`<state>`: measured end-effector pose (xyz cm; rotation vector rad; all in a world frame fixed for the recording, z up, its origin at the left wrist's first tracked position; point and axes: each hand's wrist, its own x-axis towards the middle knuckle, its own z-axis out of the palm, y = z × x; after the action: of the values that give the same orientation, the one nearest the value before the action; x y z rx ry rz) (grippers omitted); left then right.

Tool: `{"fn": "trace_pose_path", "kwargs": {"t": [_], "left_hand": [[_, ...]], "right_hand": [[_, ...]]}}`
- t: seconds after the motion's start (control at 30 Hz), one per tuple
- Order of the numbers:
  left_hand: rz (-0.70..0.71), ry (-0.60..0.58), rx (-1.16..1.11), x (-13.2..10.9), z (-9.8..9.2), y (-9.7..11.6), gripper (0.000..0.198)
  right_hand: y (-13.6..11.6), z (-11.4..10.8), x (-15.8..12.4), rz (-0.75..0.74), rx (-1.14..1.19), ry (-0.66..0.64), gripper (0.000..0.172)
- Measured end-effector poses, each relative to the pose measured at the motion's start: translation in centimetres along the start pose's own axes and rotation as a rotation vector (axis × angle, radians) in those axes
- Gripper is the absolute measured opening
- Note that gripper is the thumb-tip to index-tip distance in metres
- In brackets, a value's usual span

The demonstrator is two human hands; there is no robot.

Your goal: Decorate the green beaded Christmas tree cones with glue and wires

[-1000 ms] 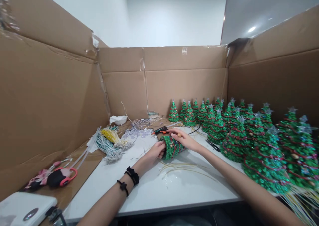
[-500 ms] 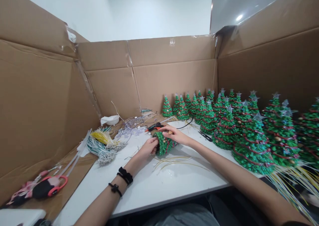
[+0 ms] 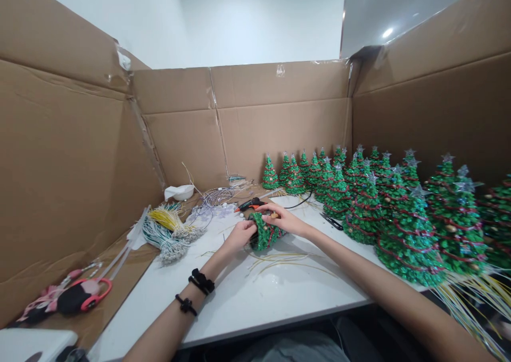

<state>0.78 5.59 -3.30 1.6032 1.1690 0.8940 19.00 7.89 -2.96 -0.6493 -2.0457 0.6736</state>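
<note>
"Where's the tree [image 3: 265, 238]?"
"Tipped sideways, back from the counter's [image 3: 259, 301] near edge. My right hand [image 3: 282, 218] grasps it; my left hand [image 3: 241, 234] meets its base, pinch hidden. Base work, I judge; steadiness next."

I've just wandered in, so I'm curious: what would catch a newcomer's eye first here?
First, the crowd of glittering green trees, many star-topped, along the right inside brown cardboard walls. Next, near the middle of the white table, a green tree on its side, the left hand at its base end, the right hand on top. Then, leftward, the bundled wires.
</note>
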Motion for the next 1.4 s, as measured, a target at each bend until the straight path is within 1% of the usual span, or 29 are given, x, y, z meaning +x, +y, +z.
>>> {"fn": "trace_pose_path", "kwargs": {"t": [0.07, 0.13, 0.23, 0.33, 0.43, 0.53, 0.67, 0.77, 0.9, 1.0, 1.1, 1.23, 1.4], "left_hand": [[-0.042, -0.033, -0.064, 0.0, 0.0, -0.1, 0.025], [-0.074, -0.091, -0.154, 0.0, -0.1, -0.2, 0.024], [-0.071, -0.164, -0.253, -0.2, -0.3, -0.3, 0.024], [-0.061, -0.185, -0.292, -0.6, -0.2, 0.0, 0.03], [-0.067, -0.164, -0.311, -0.9, 0.1, 0.3, 0.031], [-0.075, -0.157, -0.323, -0.8, 0.2, 0.2, 0.029], [-0.087, -0.143, -0.326, -0.5, 0.2, 0.0, 0.026], [-0.094, -0.095, -0.32, -0.5, 0.4, 0.1, 0.024], [-0.113, 0.005, -0.303, -0.8, 0.7, 0.6, 0.019], [-0.123, 0.048, -0.299, -0.9, 0.8, 0.7, 0.019], [-0.115, 0.054, -0.297, -0.9, 0.8, 0.6, 0.021], [-0.105, 0.042, -0.282, -0.7, 0.7, 0.2, 0.026], [-0.077, 0.08, -0.242, -0.2, 0.5, -0.4, 0.027]], "right_hand": [[0.2, 0.0, 0.0, -0.002, 0.005, 0.001, 0.032], [0.3, 0.0, 0.0, 0.0, 0.016, -0.003, 0.031], [0.2, 0.0, 0.0, 0.03, 0.035, -0.009, 0.032], [0.1, 0.0, 0.0, 0.06, 0.064, -0.015, 0.033], [-0.1, -0.1, 0.1, 0.062, 0.096, -0.028, 0.033], [-0.1, -0.1, 0.2, 0.057, 0.117, -0.04, 0.033], [-0.2, -0.1, 0.3, 0.103, 0.161, -0.061, 0.037], [-0.5, -0.1, 0.4, 0.132, 0.172, -0.058, 0.039], [-0.8, 0.0, 0.4, 0.175, 0.233, -0.052, 0.044], [-0.9, -0.1, 0.5, 0.215, 0.344, -0.034, 0.041], [-1.0, -0.1, 0.6, 0.224, 0.415, -0.014, 0.037], [-0.7, 0.5, 0.8, 0.215, 0.326, 0.039, 0.035], [0.1, 1.6, 1.0, 0.228, 0.18, 0.145, 0.035]]}}
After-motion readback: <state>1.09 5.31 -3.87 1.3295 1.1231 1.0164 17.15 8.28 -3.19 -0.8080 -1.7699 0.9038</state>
